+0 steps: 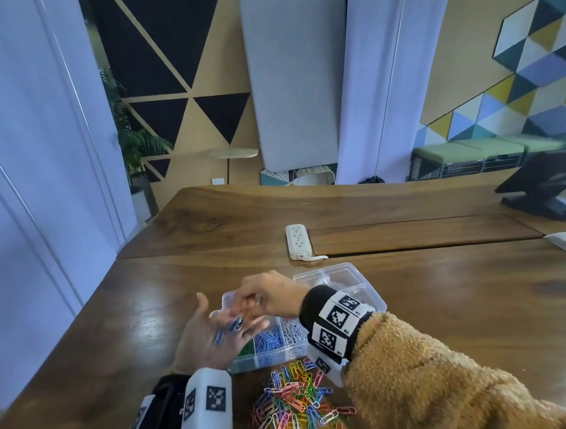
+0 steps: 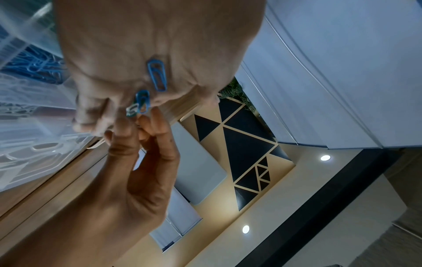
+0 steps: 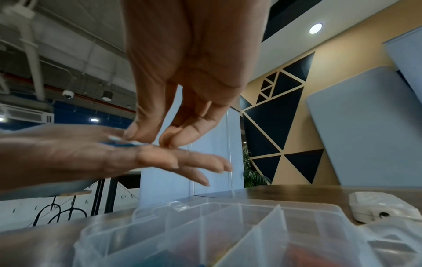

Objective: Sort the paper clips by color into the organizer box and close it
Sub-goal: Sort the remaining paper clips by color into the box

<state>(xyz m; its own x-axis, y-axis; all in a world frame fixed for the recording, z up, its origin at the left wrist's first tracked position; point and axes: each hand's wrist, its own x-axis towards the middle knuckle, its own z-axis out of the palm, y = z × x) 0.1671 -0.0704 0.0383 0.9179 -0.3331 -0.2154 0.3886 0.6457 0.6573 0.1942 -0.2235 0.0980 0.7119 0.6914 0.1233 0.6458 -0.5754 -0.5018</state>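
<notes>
Over the organizer box [image 1: 372,295], left hand [image 1: 213,341] is lying palm-up, fingers straight and spread, serving as a tray for blue clips [image 2: 157,77]. Right hand [image 1: 267,298] is reaching down, thumb and fingertips closing on one clip, probably for the blue compartment [image 1: 269,339]. Mixed pile [image 1: 296,402] is waiting on the table [image 1: 446,303], just beside the box.

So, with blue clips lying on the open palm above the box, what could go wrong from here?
1. The left hand is flat, so the loose blue clips may slide off into the green compartment beneath.
2. The right hand seems to pinch linked clips; lifting may drag extras along.
3. The right sleeve lies beside the unsorted pile and may scatter it.
</notes>
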